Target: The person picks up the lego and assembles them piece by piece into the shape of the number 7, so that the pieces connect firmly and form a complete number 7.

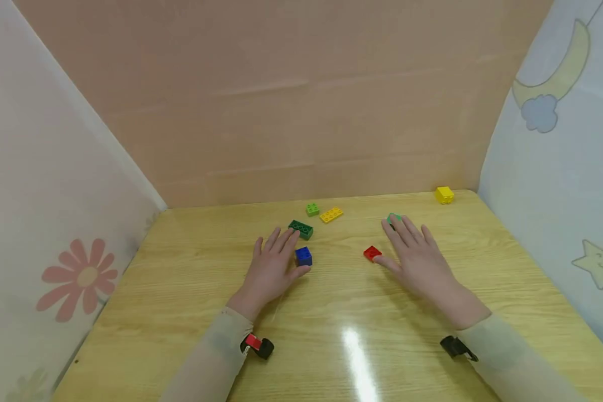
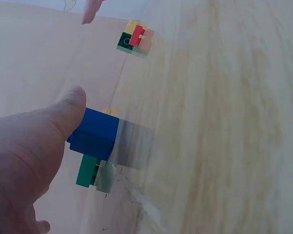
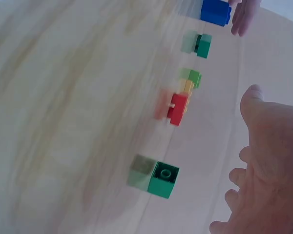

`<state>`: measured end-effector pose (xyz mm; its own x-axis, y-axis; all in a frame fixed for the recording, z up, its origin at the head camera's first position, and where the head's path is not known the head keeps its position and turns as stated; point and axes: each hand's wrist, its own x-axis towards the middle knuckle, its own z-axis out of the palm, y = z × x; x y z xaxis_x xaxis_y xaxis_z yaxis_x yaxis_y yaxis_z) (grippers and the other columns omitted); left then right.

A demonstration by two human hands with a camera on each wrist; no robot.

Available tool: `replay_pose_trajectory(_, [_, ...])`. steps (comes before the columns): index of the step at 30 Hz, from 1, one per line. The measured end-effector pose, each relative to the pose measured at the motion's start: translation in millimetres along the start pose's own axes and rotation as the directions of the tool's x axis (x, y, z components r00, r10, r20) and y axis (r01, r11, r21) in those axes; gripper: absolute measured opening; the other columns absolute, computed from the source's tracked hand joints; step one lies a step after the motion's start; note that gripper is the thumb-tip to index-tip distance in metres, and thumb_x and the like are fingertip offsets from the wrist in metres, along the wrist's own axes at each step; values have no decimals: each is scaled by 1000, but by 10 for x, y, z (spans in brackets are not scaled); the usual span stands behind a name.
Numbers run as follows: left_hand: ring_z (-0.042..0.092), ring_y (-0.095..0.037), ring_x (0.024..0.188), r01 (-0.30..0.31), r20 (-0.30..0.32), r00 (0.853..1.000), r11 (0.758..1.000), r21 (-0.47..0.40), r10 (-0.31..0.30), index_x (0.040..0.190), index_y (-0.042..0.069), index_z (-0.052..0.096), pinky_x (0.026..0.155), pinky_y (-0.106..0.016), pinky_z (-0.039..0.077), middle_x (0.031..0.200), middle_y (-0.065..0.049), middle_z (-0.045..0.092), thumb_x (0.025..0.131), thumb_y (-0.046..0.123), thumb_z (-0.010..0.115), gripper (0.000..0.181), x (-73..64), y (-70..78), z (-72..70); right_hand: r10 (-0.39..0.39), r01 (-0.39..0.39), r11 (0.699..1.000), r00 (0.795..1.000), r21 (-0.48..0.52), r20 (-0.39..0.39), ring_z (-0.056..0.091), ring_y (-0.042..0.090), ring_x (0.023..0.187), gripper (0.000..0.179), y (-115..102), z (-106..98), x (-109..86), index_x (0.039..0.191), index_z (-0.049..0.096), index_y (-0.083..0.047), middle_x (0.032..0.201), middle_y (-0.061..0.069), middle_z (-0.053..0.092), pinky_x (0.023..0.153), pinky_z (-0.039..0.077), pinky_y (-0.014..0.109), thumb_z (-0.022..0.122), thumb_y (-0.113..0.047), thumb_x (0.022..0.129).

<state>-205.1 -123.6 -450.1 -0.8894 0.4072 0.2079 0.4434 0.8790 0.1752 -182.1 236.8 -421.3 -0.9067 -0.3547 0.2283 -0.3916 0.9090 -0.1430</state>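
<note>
My left hand [image 1: 270, 272] is spread beside a blue brick [image 1: 304, 256], which stands studs up between index finger and thumb. In the left wrist view the thumb overlaps the blue brick [image 2: 95, 134]; whether they touch, I cannot tell. A dark green brick [image 1: 301, 229] lies on its side or upside down just beyond those fingertips. My right hand [image 1: 422, 265] hovers with fingers extended, its thumb near a flat red brick [image 1: 372, 253]. Its fingers partly cover a green brick [image 1: 393, 217] in the head view; the right wrist view shows that green brick [image 3: 163, 180] apart from the hand.
Farther back on the wooden table [image 1: 206, 234] lie a light green brick [image 1: 312, 209] and a flat yellow brick [image 1: 331, 215]. Another yellow brick [image 1: 444, 195] sits at the far right corner. A brown back panel [image 1: 301, 111] and printed side walls enclose the table.
</note>
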Motion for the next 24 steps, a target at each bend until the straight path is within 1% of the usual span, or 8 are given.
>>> replay_pose_trajectory(6, [28, -40, 164, -5, -2, 1000, 1000, -21, 5, 174, 16, 35, 127, -74, 20, 174, -12, 42, 107, 63, 63, 87, -6, -29, 20, 30, -30, 999, 999, 18, 19, 16, 46, 166, 89, 121, -11, 20, 175, 22, -4, 181, 22, 20, 129, 11, 72, 62, -52, 112])
replay_pose_trajectory(11, [33, -40, 162, 14, 10, 1000, 999, -38, -14, 173, 16, 38, 128, -72, 20, 171, -12, 45, 106, 61, 67, 85, -6, -33, -1, 32, -33, 999, 999, 25, 30, 16, 48, 166, 88, 184, -32, 54, 175, 22, -3, 181, 23, 19, 128, 11, 73, 60, -53, 113])
replay_pose_trajectory(14, [39, -39, 159, 11, -2, 1000, 999, -53, -12, 171, 15, 41, 128, -71, 21, 167, -12, 51, 105, 59, 70, 84, 2, -39, -5, 39, -40, 999, 999, 24, 31, 16, 49, 165, 89, 239, -39, 73, 175, 22, -3, 180, 24, 19, 128, 10, 74, 58, -55, 113])
replay_pose_trajectory(19, [50, -35, 149, 1, -23, 1000, 997, -77, -3, 167, 14, 49, 127, -70, 25, 158, -9, 60, 104, 58, 74, 81, 32, -55, 38, 55, -56, 998, 998, 32, 30, 15, 49, 166, 89, 316, -57, 90, 176, 21, -4, 180, 25, 19, 129, 7, 72, 58, -56, 113])
replay_pose_trajectory(24, [55, -34, 144, 31, 13, 999, 994, -101, -30, 163, 13, 54, 127, -65, 28, 153, -8, 64, 103, 57, 75, 77, 41, -46, 69, 67, -69, 996, 997, 50, 34, 14, 48, 166, 91, 374, -58, 81, 176, 20, -4, 180, 25, 19, 129, 7, 72, 58, -56, 113])
